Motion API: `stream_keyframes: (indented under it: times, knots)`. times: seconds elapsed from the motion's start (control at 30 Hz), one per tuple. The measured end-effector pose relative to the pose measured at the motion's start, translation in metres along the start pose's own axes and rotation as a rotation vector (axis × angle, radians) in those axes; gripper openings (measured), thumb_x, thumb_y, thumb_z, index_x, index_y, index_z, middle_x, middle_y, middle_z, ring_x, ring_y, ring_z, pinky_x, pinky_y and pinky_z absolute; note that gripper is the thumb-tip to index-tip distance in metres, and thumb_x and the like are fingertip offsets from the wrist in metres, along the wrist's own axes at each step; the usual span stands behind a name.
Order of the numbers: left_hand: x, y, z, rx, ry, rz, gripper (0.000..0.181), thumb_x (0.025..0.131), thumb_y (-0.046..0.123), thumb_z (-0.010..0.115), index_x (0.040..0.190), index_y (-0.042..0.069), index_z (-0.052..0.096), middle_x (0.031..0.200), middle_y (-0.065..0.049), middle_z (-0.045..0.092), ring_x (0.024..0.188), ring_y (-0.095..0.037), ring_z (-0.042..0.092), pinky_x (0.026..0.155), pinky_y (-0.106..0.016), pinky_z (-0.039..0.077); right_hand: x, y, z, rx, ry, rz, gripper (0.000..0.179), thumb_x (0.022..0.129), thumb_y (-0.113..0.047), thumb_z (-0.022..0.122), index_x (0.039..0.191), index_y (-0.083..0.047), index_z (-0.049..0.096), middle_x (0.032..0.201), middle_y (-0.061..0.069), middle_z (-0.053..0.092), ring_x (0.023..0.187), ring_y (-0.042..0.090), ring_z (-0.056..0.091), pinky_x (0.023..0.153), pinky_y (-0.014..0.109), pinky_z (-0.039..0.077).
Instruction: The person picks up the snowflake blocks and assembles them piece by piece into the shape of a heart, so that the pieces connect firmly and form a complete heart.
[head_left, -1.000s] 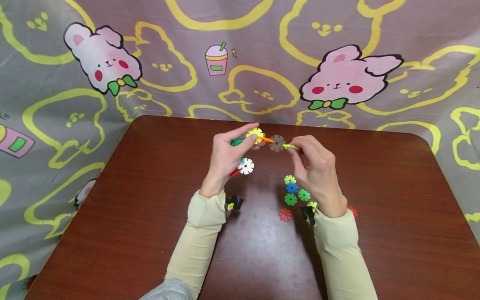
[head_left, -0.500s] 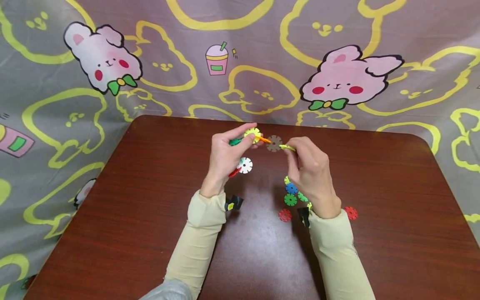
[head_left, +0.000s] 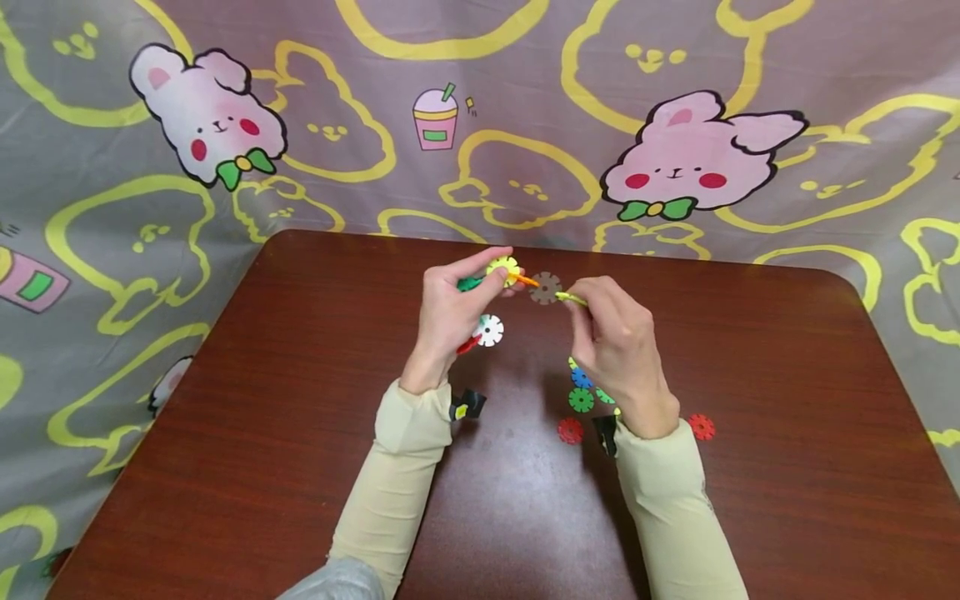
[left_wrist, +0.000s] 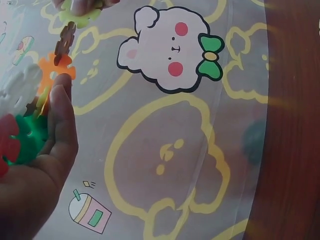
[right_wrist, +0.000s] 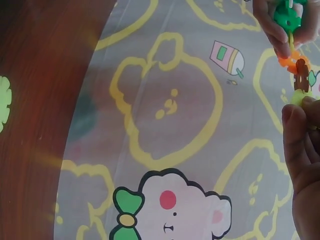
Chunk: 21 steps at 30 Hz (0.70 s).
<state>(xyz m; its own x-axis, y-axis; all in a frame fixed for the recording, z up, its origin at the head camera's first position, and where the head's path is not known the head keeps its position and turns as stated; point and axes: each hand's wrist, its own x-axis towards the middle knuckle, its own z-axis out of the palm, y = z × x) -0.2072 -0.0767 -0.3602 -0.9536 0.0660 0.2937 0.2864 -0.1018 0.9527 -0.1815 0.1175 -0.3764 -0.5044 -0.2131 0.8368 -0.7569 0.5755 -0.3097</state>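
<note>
My left hand (head_left: pixel 456 312) pinches a yellow notched disc (head_left: pixel 501 268) within a joined string of plastic notched discs. An orange disc (head_left: pixel 529 282) and a brown disc (head_left: pixel 545 289) extend rightward from it. Below the fingers hang a white disc (head_left: pixel 491 331) and a red disc (head_left: pixel 468 344); a green disc (left_wrist: pixel 30 137) sits by the palm in the left wrist view. Between thumb and fingers, my right hand (head_left: pixel 621 346) pinches a yellow-green disc (head_left: pixel 570 297) against the brown disc's edge. How deep their slots engage cannot be told.
Loose discs lie on the brown table (head_left: pixel 262 400) under and beside the right hand: a blue disc (head_left: pixel 581 377), a green disc (head_left: pixel 581 400), a red disc (head_left: pixel 570 430) and another red disc (head_left: pixel 702 427). A patterned curtain (head_left: pixel 360 108) stands behind the table.
My right hand has shifted left with the yellow-green disc, and the brown disc has moved slightly left too. The left hand keeps its hold, barely moving.
</note>
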Motion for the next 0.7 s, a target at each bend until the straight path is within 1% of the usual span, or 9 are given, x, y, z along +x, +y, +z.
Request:
stream_keyframes:
  times: [0.1,0.2,0.27,0.3,0.43,0.47,0.5,0.57,0.7]
  knots:
    - [-0.001,0.001,0.001,0.019,-0.003,0.004,0.027,0.088,0.003,0.067,0.115,-0.003,0.069,0.095,-0.026,0.071,0.077,-0.030,0.073,0.080,-0.034,0.060,-0.001,0.002,0.003,0.003,-0.018,-0.015,0.007,0.091,0.001,0.059,0.090,0.006,0.063,0.085,0.017,0.063,0.075,0.025,0.062,0.068,0.037,0.055]
    - [-0.002,0.002,0.004,0.055,0.012,0.016,0.027,0.088,0.004,0.067,0.114,-0.001,0.070,0.092,-0.023,0.072,0.073,-0.020,0.073,0.077,-0.035,0.060,-0.005,0.006,0.009,0.014,-0.034,-0.009,0.004,0.089,0.004,0.061,0.091,0.005,0.064,0.087,0.016,0.064,0.077,0.025,0.063,0.069,0.036,0.056]
    - [-0.003,0.002,0.006,0.057,0.017,0.019,0.026,0.088,0.004,0.067,0.114,-0.001,0.070,0.092,-0.024,0.072,0.074,-0.021,0.073,0.077,-0.036,0.060,-0.008,0.008,0.013,0.025,-0.018,0.014,0.005,0.086,0.005,0.064,0.091,0.005,0.064,0.087,0.016,0.064,0.078,0.024,0.063,0.070,0.035,0.055]
    - [-0.002,0.002,0.007,0.054,0.028,0.014,0.027,0.088,0.004,0.067,0.114,0.000,0.070,0.092,-0.024,0.072,0.074,-0.021,0.073,0.077,-0.036,0.060,-0.009,0.009,0.015,0.040,0.004,0.038,0.007,0.085,0.006,0.066,0.091,0.005,0.065,0.087,0.016,0.065,0.078,0.023,0.063,0.071,0.033,0.055]
    - [0.000,-0.001,0.006,-0.038,0.060,-0.026,0.028,0.087,0.001,0.067,0.115,-0.004,0.068,0.092,-0.025,0.071,0.073,-0.024,0.073,0.078,-0.038,0.060,-0.011,0.010,0.016,0.104,0.094,0.104,0.008,0.083,0.005,0.068,0.090,0.005,0.064,0.087,0.015,0.065,0.077,0.021,0.061,0.074,0.027,0.052]
    - [0.000,-0.002,0.006,-0.060,0.071,-0.037,0.028,0.087,0.000,0.067,0.115,-0.005,0.067,0.092,-0.024,0.071,0.072,-0.024,0.073,0.078,-0.038,0.060,-0.010,0.010,0.016,0.128,0.112,0.111,0.006,0.085,0.003,0.067,0.090,0.005,0.065,0.087,0.015,0.065,0.076,0.021,0.060,0.074,0.024,0.051]
    - [0.001,-0.002,0.005,-0.081,0.078,-0.049,0.029,0.088,0.000,0.066,0.116,-0.006,0.067,0.092,-0.023,0.071,0.071,-0.021,0.073,0.079,-0.039,0.060,-0.009,0.009,0.016,0.150,0.123,0.114,0.005,0.085,0.003,0.067,0.089,0.005,0.065,0.087,0.015,0.065,0.076,0.020,0.060,0.074,0.022,0.050]
    - [0.001,-0.001,0.005,-0.125,0.089,-0.067,0.029,0.088,0.000,0.066,0.116,-0.007,0.066,0.089,-0.019,0.072,0.071,-0.026,0.073,0.080,-0.042,0.060,-0.007,0.008,0.016,0.184,0.138,0.115,0.006,0.086,0.002,0.067,0.089,0.006,0.065,0.086,0.016,0.065,0.073,0.019,0.059,0.074,0.017,0.049]
    - [0.002,0.002,0.007,-0.189,0.096,-0.096,0.029,0.088,0.000,0.066,0.116,-0.008,0.065,0.086,-0.011,0.071,0.071,-0.024,0.073,0.080,-0.042,0.059,-0.003,0.005,0.016,0.220,0.185,0.122,0.006,0.084,0.005,0.067,0.088,0.007,0.064,0.086,0.017,0.066,0.069,0.019,0.059,0.071,0.015,0.049]
